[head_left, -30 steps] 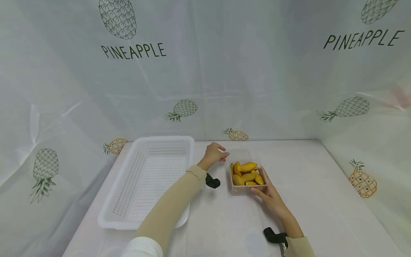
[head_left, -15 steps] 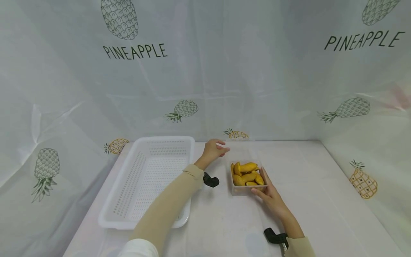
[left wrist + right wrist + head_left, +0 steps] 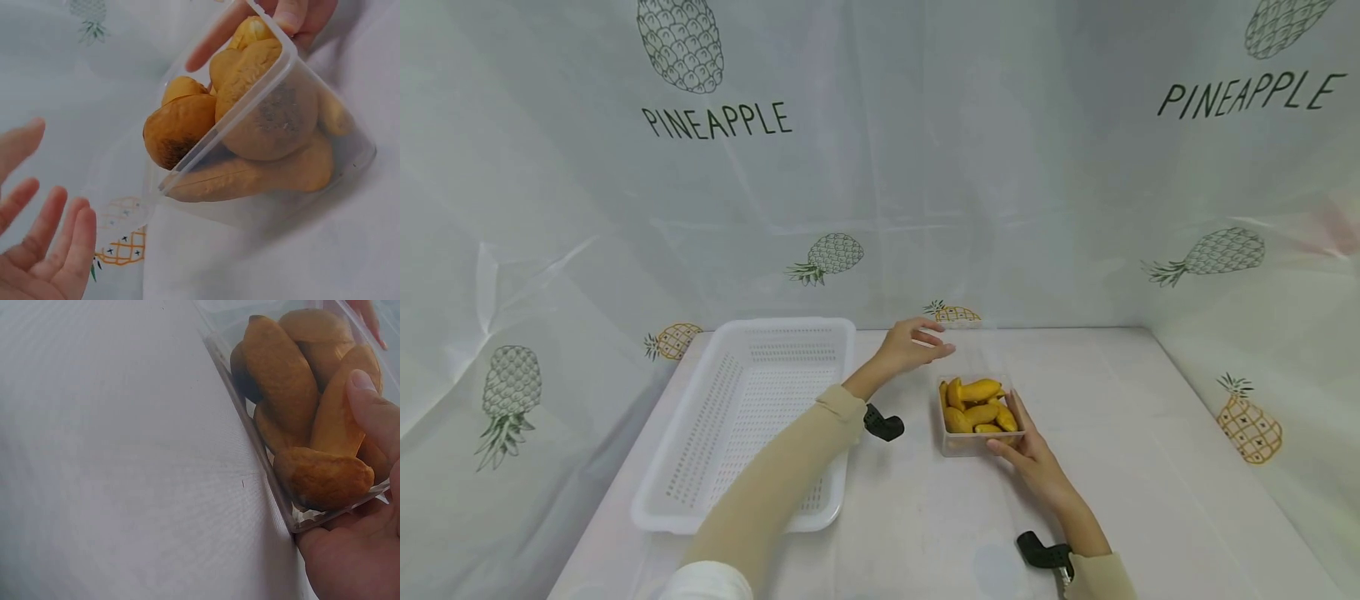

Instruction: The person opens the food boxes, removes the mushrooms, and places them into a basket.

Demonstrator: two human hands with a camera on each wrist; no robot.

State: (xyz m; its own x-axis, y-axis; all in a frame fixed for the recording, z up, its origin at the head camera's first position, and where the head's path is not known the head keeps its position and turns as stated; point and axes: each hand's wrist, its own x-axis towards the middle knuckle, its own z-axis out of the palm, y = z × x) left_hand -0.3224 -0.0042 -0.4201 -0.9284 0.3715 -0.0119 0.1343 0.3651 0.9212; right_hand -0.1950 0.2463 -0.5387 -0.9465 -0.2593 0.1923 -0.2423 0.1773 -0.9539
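Observation:
A clear plastic box full of yellow-brown, mushroom-shaped pieces stands right of the table's middle. My right hand grips its near right corner, thumb on the front wall and fingers along the right side. In the right wrist view, the thumb shows against the wall with the pieces behind it. A see-through lid is raised at the box's back edge, faint against the backdrop. My left hand hovers beside that lid with fingers spread and loosely bent. The left wrist view shows nothing in the left hand.
A white perforated plastic basket lies on the left of the table, partly covered by the left sleeve. A pineapple-printed sheet hangs behind the white-covered table.
My left hand has risen away from the box's back left corner, then shifted right. The clear lid stands higher than before. My right hand and the box have stayed in place.

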